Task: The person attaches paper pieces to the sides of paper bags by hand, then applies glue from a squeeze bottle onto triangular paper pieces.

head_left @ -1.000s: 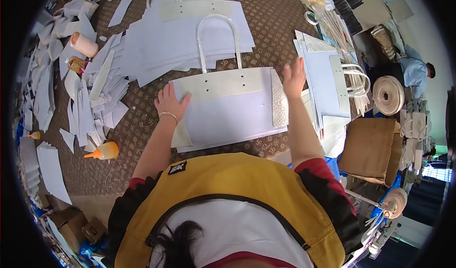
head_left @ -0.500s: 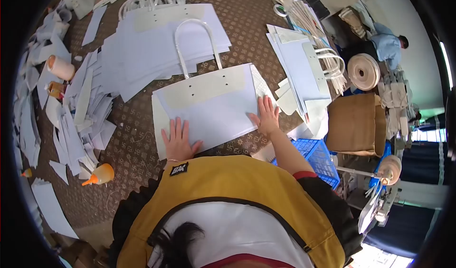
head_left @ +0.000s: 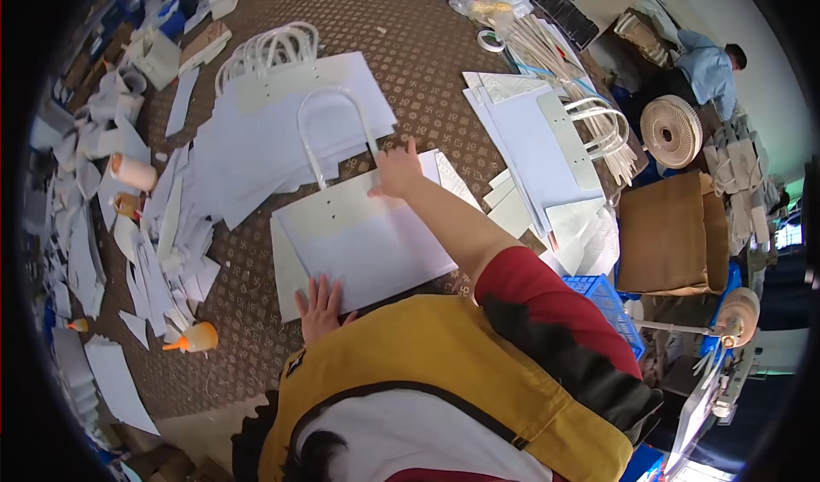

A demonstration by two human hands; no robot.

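From far away, I look down at the brown tabletop (head_left: 252,286). Close to its near edge, off to the left, is a yellow glue bottle (head_left: 201,337), near enough to grab, I guess. My left hand (head_left: 320,309) is open, with its fingers spread on the near edge of the white bag piece (head_left: 367,239). I think it is there so the piece won't slide. The bag piece lies by the middle of the tabletop's near edge, a bit crooked, with its loop handle (head_left: 303,128) pointing away from me. My right hand (head_left: 399,175) is at the foot of the handle. Its thumb and one finger are apart, but I cannot tell if the rest pinch anything. Maybe it is there to keep that part flat. Toward the right edge is a pile of bag pieces (head_left: 530,136), and farther off is a bigger pile (head_left: 282,132). Their handles all stick out past the paper, maybe so they don't get squashed.
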